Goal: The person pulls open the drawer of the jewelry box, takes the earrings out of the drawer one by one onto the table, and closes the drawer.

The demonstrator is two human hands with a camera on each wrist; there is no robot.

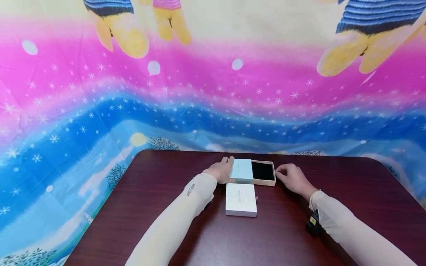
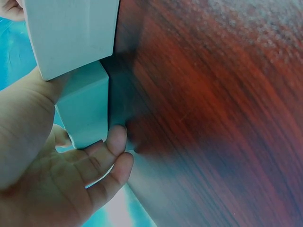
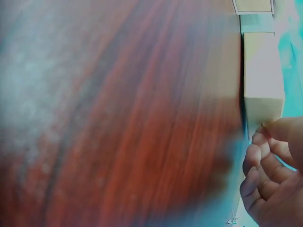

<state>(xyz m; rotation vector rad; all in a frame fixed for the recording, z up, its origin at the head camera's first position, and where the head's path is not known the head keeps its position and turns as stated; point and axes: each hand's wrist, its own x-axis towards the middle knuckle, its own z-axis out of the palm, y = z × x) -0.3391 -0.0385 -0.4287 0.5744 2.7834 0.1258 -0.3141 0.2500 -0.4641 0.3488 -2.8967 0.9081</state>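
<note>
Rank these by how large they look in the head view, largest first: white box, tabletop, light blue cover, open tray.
1. Tabletop
2. White box
Left unranked, both smaller than those two: light blue cover and open tray, whose visible parts look too alike in size.

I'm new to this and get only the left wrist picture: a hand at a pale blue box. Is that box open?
Observer: Partly. The head view shows a cream tray sticking out of the blue box's right end.
Visitor: Ooh, what's in the tray?
Observer: A black surface; I can't tell whether it's lining or something else.
Visitor: And what's at the tray's outer end?
Observer: The right hand. The right wrist view shows its thumb and fingertips close together, right at that end.
</note>
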